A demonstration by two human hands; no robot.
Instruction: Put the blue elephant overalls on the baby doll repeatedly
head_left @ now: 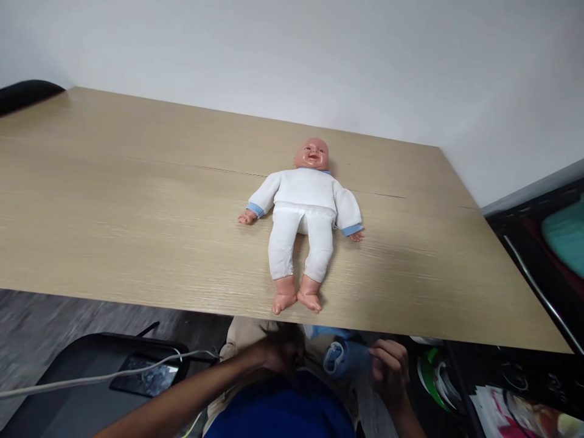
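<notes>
A baby doll point(303, 225) in a white top and white trousers lies on its back on the wooden table point(137, 213), feet toward me near the front edge. Both my hands are below the table edge, over my lap. My right hand point(390, 371) is closed on a small blue garment point(342, 356). My left hand point(280, 353) is curled at the garment's left side, partly blurred; what it grips is hidden.
A black chair seat point(77, 383) with a phone point(146, 376) and a white cable point(91, 380) stands at lower left. Dark shelving point(542, 255) with a teal cloth point(566, 234) is on the right. A white wall runs behind the table.
</notes>
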